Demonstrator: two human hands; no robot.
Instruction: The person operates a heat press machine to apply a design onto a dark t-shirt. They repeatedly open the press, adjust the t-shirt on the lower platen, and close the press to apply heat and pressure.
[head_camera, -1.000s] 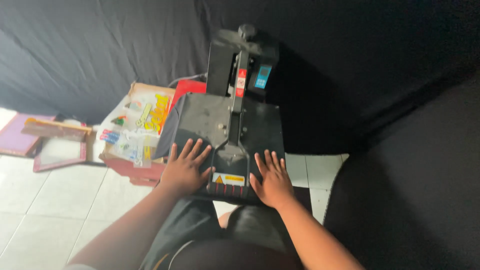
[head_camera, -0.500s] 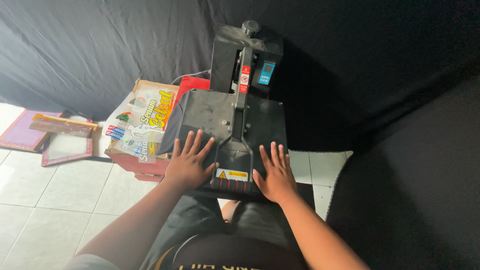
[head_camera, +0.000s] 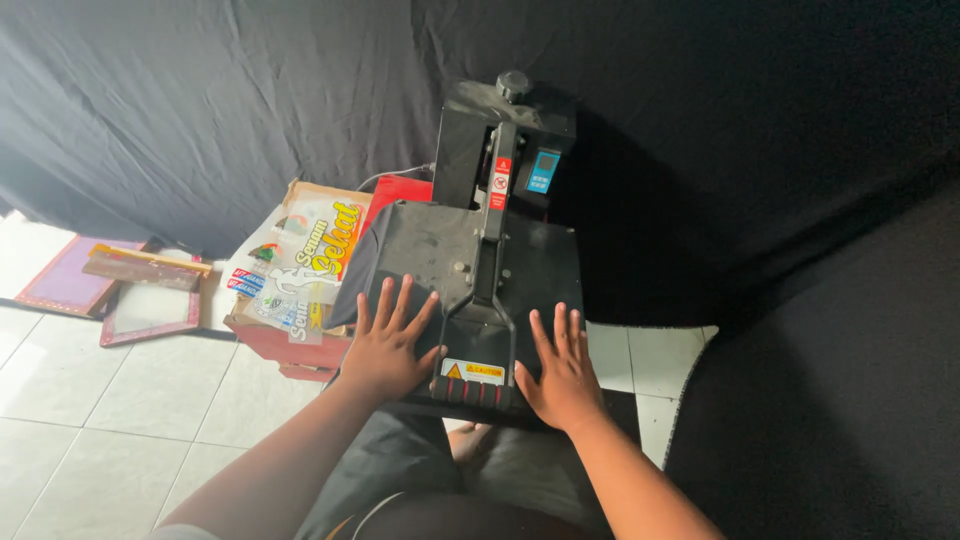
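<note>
Hands lie flat on a black heat press (head_camera: 470, 270) that sits on the tiled floor (head_camera: 90, 400) before a black cloth backdrop (head_camera: 200, 100). The left hand (head_camera: 388, 345) rests palm down with fingers spread on dark fabric (head_camera: 355, 280) draped over the press's left edge. The right hand (head_camera: 560, 370), also spread and holding nothing, presses on the plate right of the handle (head_camera: 478, 385). Just left of the press stands a cardboard box (head_camera: 300, 265) of printed sheets, and farther left lie framed screens (head_camera: 120, 290).

Print workshop: heat press (head_camera: 470, 270), screen frames (head_camera: 150, 310)
</note>
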